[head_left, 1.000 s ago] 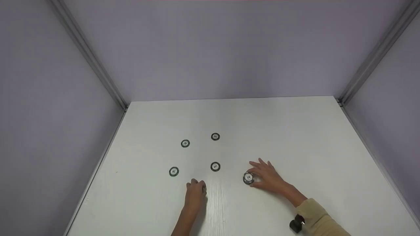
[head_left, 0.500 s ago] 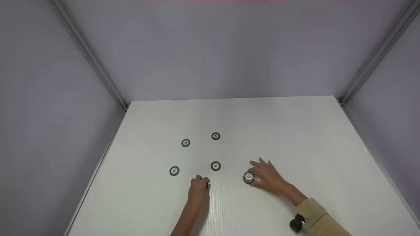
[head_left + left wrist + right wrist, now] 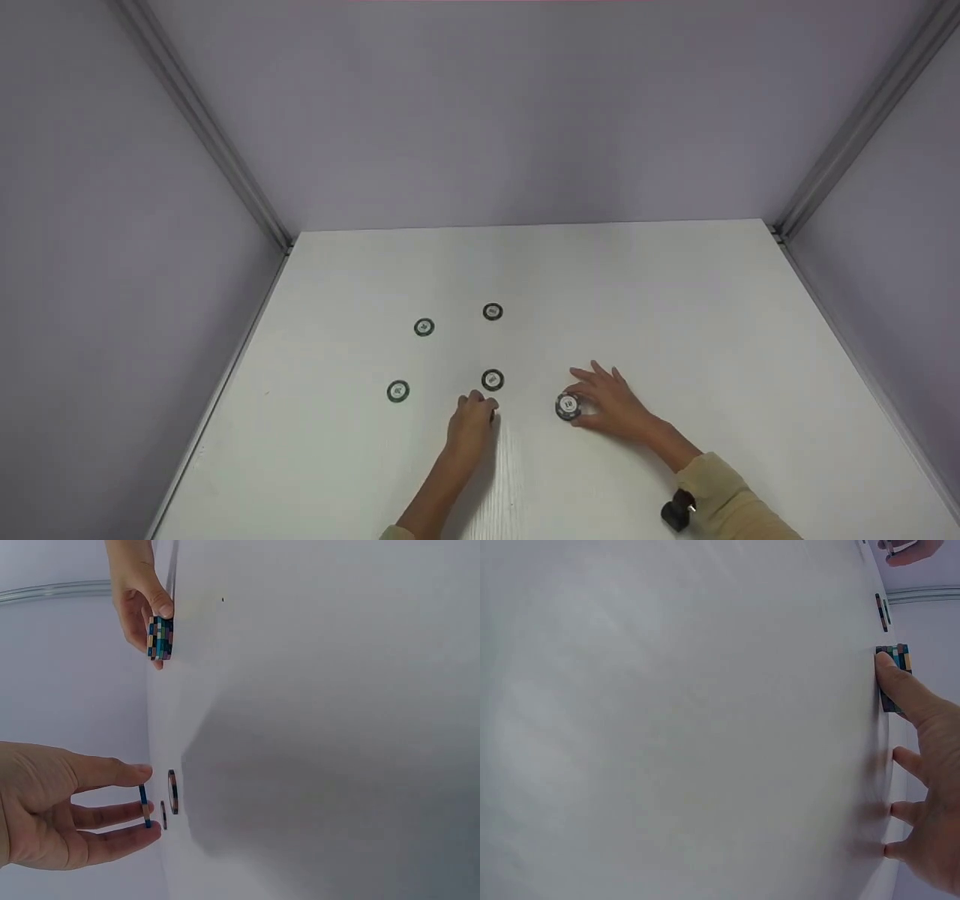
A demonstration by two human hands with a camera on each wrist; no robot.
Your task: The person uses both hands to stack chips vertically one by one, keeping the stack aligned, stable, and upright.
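On a white table [image 3: 675,315] walled in pale lilac, we gather poker chips into one pile, and the job looks a little past its start. Nearest us, a dark device [image 3: 677,511] sits strapped at the cuff of our right sleeve. Just beyond it, our right hand [image 3: 611,405] steadies the stack of chips [image 3: 568,406], thumb and forefinger curled against its striped edge while the other fingers fan out flat on the table; the right wrist view shows the thumb pressed to the stack's side [image 3: 894,679]. To its left, our left hand [image 3: 472,420] pinches a single chip [image 3: 143,805] on edge between thumb and fingertips, lifted just clear of the table.

Just beyond that hand lies the near middle chip [image 3: 492,380], flat and untouched. Left of it, well apart, rests the near left chip [image 3: 397,391]. Farther back lie the far left chip [image 3: 424,328] and the far middle chip [image 3: 492,312].

By our reckoning, several chips are already stacked, one is in hand, and four loose ones remain to be collected.
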